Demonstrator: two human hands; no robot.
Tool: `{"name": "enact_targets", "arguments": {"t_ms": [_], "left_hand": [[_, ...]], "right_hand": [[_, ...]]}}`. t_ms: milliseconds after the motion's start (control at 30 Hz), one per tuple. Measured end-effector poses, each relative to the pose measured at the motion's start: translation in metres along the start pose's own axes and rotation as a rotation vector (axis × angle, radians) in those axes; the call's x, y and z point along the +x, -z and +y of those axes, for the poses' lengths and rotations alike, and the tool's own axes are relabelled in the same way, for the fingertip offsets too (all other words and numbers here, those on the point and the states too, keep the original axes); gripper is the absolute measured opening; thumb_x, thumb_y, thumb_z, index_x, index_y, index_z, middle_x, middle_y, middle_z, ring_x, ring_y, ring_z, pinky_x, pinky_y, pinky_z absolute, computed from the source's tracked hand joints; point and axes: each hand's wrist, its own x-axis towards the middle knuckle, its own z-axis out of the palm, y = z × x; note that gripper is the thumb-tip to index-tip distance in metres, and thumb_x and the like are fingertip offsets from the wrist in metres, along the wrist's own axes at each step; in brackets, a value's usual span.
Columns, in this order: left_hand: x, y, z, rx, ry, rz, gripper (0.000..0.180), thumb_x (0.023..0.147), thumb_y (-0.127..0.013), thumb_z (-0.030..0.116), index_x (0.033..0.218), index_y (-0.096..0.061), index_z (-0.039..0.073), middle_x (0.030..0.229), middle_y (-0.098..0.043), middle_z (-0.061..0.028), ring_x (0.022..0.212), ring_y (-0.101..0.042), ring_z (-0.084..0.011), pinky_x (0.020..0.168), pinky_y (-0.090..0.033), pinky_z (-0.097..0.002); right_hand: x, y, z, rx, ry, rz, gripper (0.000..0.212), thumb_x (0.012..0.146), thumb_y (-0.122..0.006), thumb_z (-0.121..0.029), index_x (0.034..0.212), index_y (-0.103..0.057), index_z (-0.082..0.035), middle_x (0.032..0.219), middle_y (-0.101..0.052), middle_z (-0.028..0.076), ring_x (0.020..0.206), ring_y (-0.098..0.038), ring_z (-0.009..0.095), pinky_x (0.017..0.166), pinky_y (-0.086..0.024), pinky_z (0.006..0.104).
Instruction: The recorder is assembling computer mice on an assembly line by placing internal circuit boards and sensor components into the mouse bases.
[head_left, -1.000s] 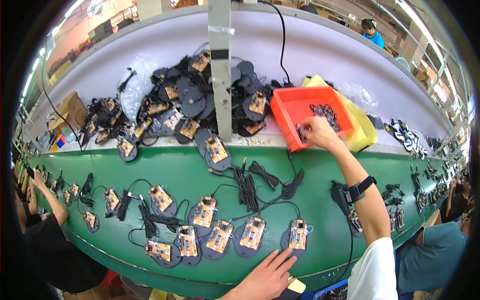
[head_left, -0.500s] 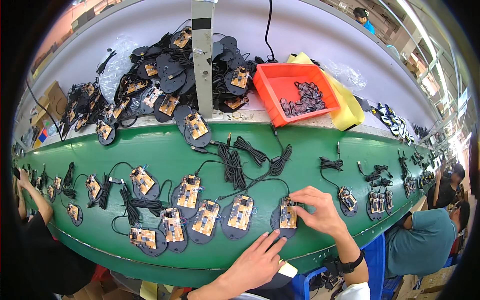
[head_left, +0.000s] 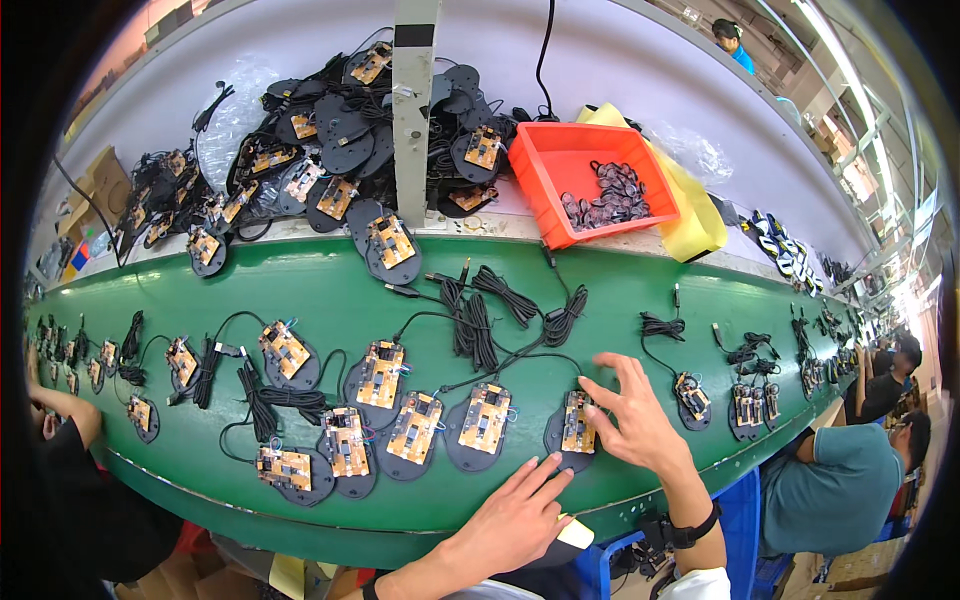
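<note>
Near the front of a green work surface (head_left: 600, 310) lies a black rounded base (head_left: 560, 440) carrying a tan circuit board (head_left: 577, 425), with a black cable running off its far end. My left hand (head_left: 505, 525) has its fingers stretched out, their tips on the base's near edge. My right hand (head_left: 640, 420) bends over the board from the right, thumb and forefinger at its upper right edge, the other fingers raised. That corner is partly hidden by the fingers. Similar bases with boards, such as one (head_left: 484, 425) just left, lie alongside.
Bundled black cables (head_left: 470, 320) lie beyond the bases. On the back shelf, a heap of bases and cables (head_left: 345, 140) surrounds a post (head_left: 411, 120). A red bin (head_left: 540, 185) holds small dark parts. A blue crate (head_left: 738, 520) stands below the front edge. Other people sit at both sides.
My right hand's fingers have spread a little and shifted slightly on the board's upper right edge. My left hand stays at the base's near edge. The whole view has shifted slightly.
</note>
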Motion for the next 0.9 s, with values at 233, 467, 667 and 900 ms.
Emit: {"name": "enact_targets", "arguments": {"t_ms": [233, 467, 667, 900], "left_hand": [[-0.013, 0.047, 0.0, -0.653, 0.32, 0.216, 0.017, 0.099, -0.066, 0.012, 0.095, -0.069, -0.004, 0.095, -0.072, -0.0146, 0.08, -0.07, -0.0292, 0.072, -0.055, -0.0354], [-0.038, 0.051, 0.002, -0.686, 0.483, 0.255, 0.039, 0.107, -0.055, 0.018, 0.076, -0.053, -0.006, 0.063, -0.049, -0.0162, 0.051, -0.039, -0.0271, 0.049, -0.034, -0.0394], [-0.038, 0.055, 0.015, -0.684, 0.516, 0.325, 0.044, 0.107, -0.056, 0.018, 0.071, -0.052, -0.007, 0.055, -0.042, -0.0156, 0.048, -0.032, -0.0238, 0.046, -0.031, -0.0399], [-0.029, 0.051, 0.007, -0.621, 0.571, 0.265, 0.045, 0.106, -0.057, 0.019, 0.07, -0.052, -0.008, 0.056, -0.045, -0.0168, 0.048, -0.032, -0.0245, 0.047, -0.032, -0.0404]], "right_hand": [[-0.043, 0.016, -0.061, 0.573, 0.015, -0.008, 0.046, 0.086, -0.078, -0.018, 0.127, -0.067, -0.001, 0.126, -0.063, 0.018, 0.113, -0.062, 0.037, 0.103, -0.048, 0.0445], [-0.063, -0.018, -0.118, 0.39, 0.141, 0.294, 0.036, 0.071, -0.087, -0.005, 0.105, -0.075, -0.004, 0.108, -0.071, 0.009, 0.094, -0.068, 0.028, 0.077, -0.05, 0.0375], [-0.073, -0.023, -0.136, 0.153, 0.2, 0.427, 0.036, 0.068, -0.087, -0.004, 0.103, -0.075, -0.008, 0.107, -0.071, 0.011, 0.098, -0.066, 0.032, 0.08, -0.052, 0.0414], [-0.078, -0.024, -0.126, 0.716, 0.134, 0.433, 0.027, 0.067, -0.087, -0.001, 0.091, -0.076, -0.004, 0.097, -0.071, 0.01, 0.101, -0.064, 0.033, 0.086, -0.053, 0.0443]]}}
